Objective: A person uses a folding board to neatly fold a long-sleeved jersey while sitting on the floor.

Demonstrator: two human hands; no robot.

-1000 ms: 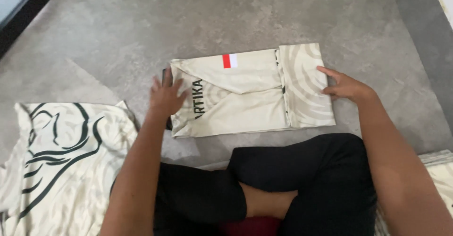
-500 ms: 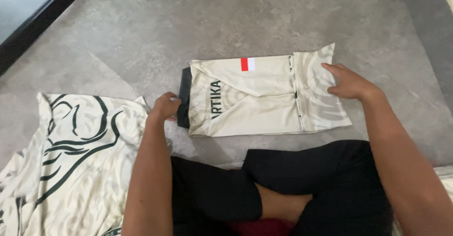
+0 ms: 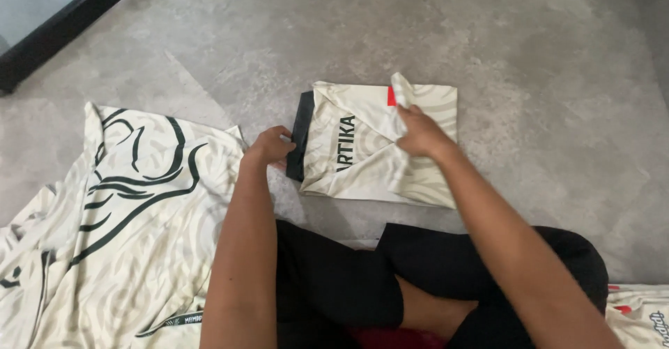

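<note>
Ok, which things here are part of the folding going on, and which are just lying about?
In hand:
- folded cream jersey with black lettering and a red patch
- left hand, at the jersey's dark edge
- right hand, gripping a fold of it

Lying about:
- spread cream jersey with black line pattern, on the grey floor
- another cream garment's corner

A cream shirt (image 3: 118,223) with black swirls lies spread at my lower left on the grey floor (image 3: 488,35). Another cream garment (image 3: 637,317) peeks in lower right; a black frame (image 3: 63,28) crosses upper left.
</note>
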